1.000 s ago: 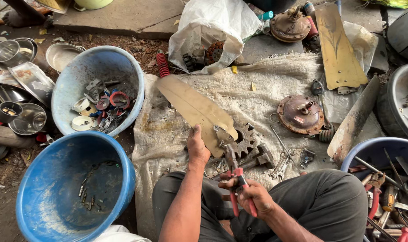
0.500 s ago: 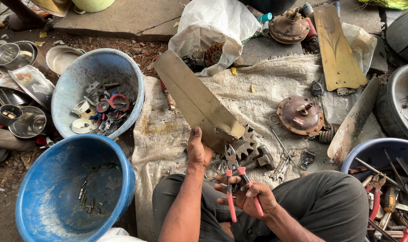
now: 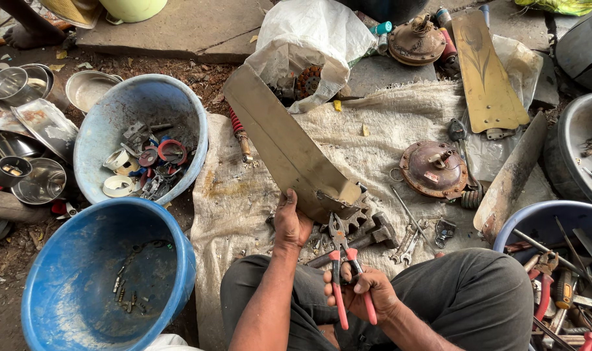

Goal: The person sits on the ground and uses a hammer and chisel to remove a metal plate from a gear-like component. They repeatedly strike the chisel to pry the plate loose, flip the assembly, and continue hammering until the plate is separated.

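My left hand (image 3: 292,221) grips the near edge of a long tan metal fan blade (image 3: 284,145), which is tilted up on edge above the sacking. My right hand (image 3: 365,290) holds red-handled pliers (image 3: 345,273) whose jaws reach the bracket at the blade's near end (image 3: 340,195). A toothed metal part (image 3: 359,216) lies just behind the jaws, with a hammer (image 3: 376,233) and spanners (image 3: 410,240) beside it.
A sack cloth (image 3: 244,195) covers the ground. Two blue tubs sit to the left, one with small parts (image 3: 143,140), one with screws (image 3: 107,279). More fan blades (image 3: 486,71), a round motor housing (image 3: 432,169), a white bag (image 3: 312,39), steel bowls (image 3: 23,130) and a tool tub (image 3: 556,260) surround me.
My left hand has tipped the fan blade from flat up onto its edge. My right hand has brought the pliers forward to the blade's near end.
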